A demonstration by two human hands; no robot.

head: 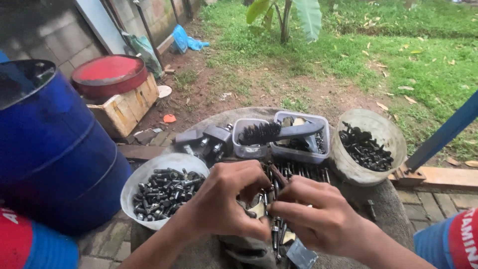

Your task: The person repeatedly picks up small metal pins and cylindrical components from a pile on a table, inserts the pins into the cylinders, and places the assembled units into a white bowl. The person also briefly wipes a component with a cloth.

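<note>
Now both hands meet over the table: left hand and right hand each pinch dark bolts from the pile between the bowls, sorting by feel, likely.

Blue plastic bag, crumpled, on ground by wall, far back; possibly packaging.

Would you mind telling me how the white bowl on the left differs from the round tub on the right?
The white bowl is opaque, shallow and wide; the tub is translucent, deeper and grimy. The bowl lies next to the left hand, heaped nearly to its rim with grey bolts; the tub stands farther off, beyond the right hand, with dark bolts low inside. Both rest on the round table and hold hardware.
</note>
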